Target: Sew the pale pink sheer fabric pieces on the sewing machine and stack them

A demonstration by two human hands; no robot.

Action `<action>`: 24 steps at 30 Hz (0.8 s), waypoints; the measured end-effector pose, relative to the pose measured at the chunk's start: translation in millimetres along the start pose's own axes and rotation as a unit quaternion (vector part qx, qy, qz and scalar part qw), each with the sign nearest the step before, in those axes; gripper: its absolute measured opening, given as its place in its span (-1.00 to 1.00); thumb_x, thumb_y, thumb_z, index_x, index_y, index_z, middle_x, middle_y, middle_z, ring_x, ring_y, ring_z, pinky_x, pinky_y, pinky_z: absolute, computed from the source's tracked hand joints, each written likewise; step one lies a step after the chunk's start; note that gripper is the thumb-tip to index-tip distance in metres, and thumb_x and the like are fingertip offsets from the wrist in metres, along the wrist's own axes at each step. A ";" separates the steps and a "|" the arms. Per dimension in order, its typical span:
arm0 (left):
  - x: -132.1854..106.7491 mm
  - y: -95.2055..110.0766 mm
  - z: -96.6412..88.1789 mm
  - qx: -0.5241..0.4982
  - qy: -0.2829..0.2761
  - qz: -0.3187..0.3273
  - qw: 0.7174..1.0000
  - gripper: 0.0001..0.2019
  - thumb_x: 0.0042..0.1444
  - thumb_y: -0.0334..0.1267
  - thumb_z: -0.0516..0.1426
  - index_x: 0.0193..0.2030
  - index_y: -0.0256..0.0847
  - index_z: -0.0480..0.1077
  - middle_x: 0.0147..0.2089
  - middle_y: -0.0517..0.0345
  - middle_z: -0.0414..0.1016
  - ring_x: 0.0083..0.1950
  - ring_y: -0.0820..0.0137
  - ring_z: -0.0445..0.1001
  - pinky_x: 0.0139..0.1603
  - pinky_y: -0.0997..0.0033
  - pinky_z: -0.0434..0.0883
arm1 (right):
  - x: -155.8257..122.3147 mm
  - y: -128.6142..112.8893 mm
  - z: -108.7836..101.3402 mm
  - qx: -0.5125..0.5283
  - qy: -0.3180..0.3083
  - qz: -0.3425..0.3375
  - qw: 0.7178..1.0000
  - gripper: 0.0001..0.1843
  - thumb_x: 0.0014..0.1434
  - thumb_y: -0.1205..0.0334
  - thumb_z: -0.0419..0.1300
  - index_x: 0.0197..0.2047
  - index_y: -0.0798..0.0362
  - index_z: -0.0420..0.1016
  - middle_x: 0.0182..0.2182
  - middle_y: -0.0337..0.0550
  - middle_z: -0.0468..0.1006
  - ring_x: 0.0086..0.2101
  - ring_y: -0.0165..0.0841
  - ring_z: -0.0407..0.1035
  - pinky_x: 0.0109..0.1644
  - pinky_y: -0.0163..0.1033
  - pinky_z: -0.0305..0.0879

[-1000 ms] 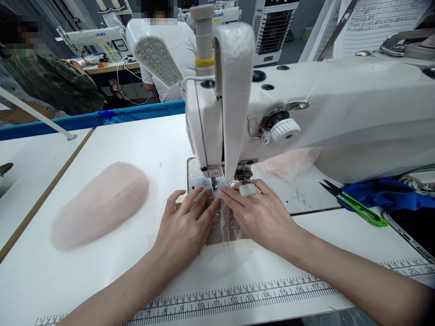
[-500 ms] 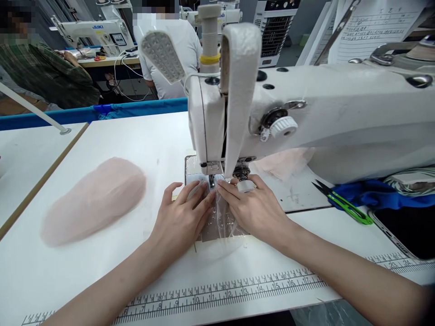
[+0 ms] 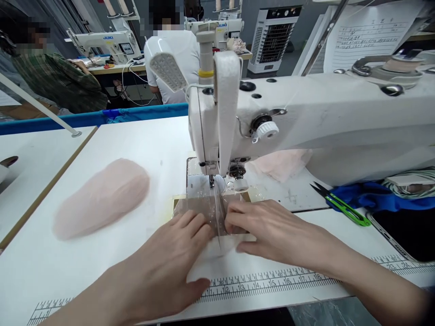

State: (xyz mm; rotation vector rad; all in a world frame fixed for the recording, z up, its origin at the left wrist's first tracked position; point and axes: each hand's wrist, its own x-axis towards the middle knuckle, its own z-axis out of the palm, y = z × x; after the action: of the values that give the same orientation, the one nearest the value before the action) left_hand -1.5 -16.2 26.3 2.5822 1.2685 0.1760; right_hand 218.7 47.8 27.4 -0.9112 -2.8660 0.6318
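Observation:
A thin, sheer piece of fabric [image 3: 218,222] lies folded under the needle area of a white sewing machine [image 3: 306,108]. My left hand [image 3: 180,258] rests on the fabric's left side, fingers laid forward and thumb spread away. On the other side of the fold, my right hand [image 3: 272,231] touches the fabric with bent fingers, its thumb apart from them. Both hands are in front of the presser foot [image 3: 212,182]. The fabric's edges are hard to see against the metal plate [image 3: 197,183].
A pale pink sheer piece [image 3: 105,199] lies at left, another pink piece [image 3: 282,164] behind the needle. Green thread snips [image 3: 348,208], blue cloth [image 3: 377,197] and a phone [image 3: 404,233] are at right. A ruler strip [image 3: 258,286] runs along the front edge. Two people sit beyond.
Both hands have drawn back from the presser foot toward the front edge. My left thumb has spread out. The view has tilted up slightly.

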 end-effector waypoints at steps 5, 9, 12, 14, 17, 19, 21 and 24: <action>14.7 -1.7 23.6 0.084 0.057 -0.016 0.995 -0.77 0.08 -0.59 -0.03 -0.44 -0.18 0.25 -0.44 0.16 0.34 -0.43 0.35 0.29 -0.45 0.37 0.26 | -1.2 3.3 -3.0 0.040 0.015 0.043 0.998 -0.80 0.25 0.43 0.06 -0.39 0.02 0.33 -0.45 -0.33 0.44 -0.49 -0.45 0.30 -0.49 -0.33 0.04; 27.7 -12.6 23.7 -0.007 0.088 -0.040 0.995 -0.69 0.05 -0.63 -0.14 -0.53 -0.18 0.20 -0.54 0.23 0.28 -0.50 0.42 0.26 -0.53 0.46 0.18 | 1.4 4.6 -3.4 0.058 0.033 0.054 0.996 -0.85 0.22 0.42 0.09 -0.37 0.02 0.32 -0.49 -0.34 0.45 -0.49 -0.44 0.32 -0.50 -0.34 0.05; 30.9 -14.3 11.9 -0.069 0.089 -0.085 0.990 -0.73 0.13 -0.52 -0.13 -0.40 -0.19 0.32 -0.48 0.22 0.40 -0.51 0.44 0.34 -0.50 0.47 0.25 | 5.2 4.0 0.6 0.022 0.050 0.024 0.998 -0.88 0.17 0.43 0.15 -0.37 0.04 0.39 -0.41 -0.27 0.50 -0.42 -0.41 0.38 -0.45 -0.33 0.11; 33.3 -15.1 3.3 -0.073 0.085 -0.105 0.988 -0.79 0.21 -0.34 -0.06 -0.19 -0.19 0.39 -0.32 0.14 0.51 -0.42 0.40 0.44 -0.44 0.44 0.32 | 8.3 5.1 4.5 -0.019 0.082 0.022 0.996 -0.83 0.20 0.46 0.11 -0.36 0.06 0.46 -0.41 -0.24 0.50 -0.44 -0.41 0.38 -0.47 -0.33 0.08; 40.5 -20.8 -6.8 -0.048 0.039 -0.099 0.993 -0.77 0.19 -0.12 0.07 -0.13 -0.18 0.42 -0.26 0.12 0.54 -0.38 0.36 0.47 -0.42 0.43 0.32 | 12.1 9.5 8.7 -0.067 0.195 0.024 0.978 -0.80 0.26 0.39 0.09 -0.28 0.05 0.55 -0.36 -0.20 0.52 -0.48 -0.44 0.35 -0.52 -0.33 -0.01; 46.3 -26.8 -11.3 -0.041 0.008 -0.098 0.994 -0.78 0.19 -0.11 0.07 -0.34 -0.17 0.42 -0.44 0.20 0.46 -0.49 0.42 0.38 -0.51 0.46 0.22 | 13.9 12.9 10.3 -0.081 0.264 0.018 0.961 -0.79 0.29 0.32 0.09 -0.22 0.03 0.57 -0.31 -0.18 0.53 -0.50 -0.47 0.33 -0.54 -0.33 -0.03; 50.9 -32.1 -14.6 -0.061 -0.005 -0.102 0.993 -0.71 0.22 -0.15 0.04 -0.49 -0.18 0.35 -0.56 0.25 0.33 -0.57 0.49 0.26 -0.57 0.48 0.13 | 15.4 15.2 11.5 -0.085 0.297 0.012 0.951 -0.78 0.31 0.28 0.08 -0.22 0.03 0.58 -0.32 -0.19 0.55 -0.52 -0.48 0.32 -0.56 -0.34 -0.06; 52.8 -36.4 -18.4 -0.124 -0.026 -0.102 0.987 -0.64 0.26 -0.16 0.00 -0.56 -0.21 0.27 -0.55 0.25 0.25 -0.58 0.54 0.17 -0.59 0.49 0.09 | 16.8 15.4 13.7 -0.071 0.303 0.013 0.950 -0.78 0.29 0.31 0.10 -0.27 0.05 0.58 -0.43 -0.23 0.57 -0.53 -0.47 0.33 -0.55 -0.34 -0.08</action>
State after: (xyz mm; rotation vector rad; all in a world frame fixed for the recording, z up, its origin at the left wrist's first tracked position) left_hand -0.8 50.2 33.4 2.2194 1.3867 0.2115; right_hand 210.7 63.7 7.6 -0.9552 -2.3633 0.1054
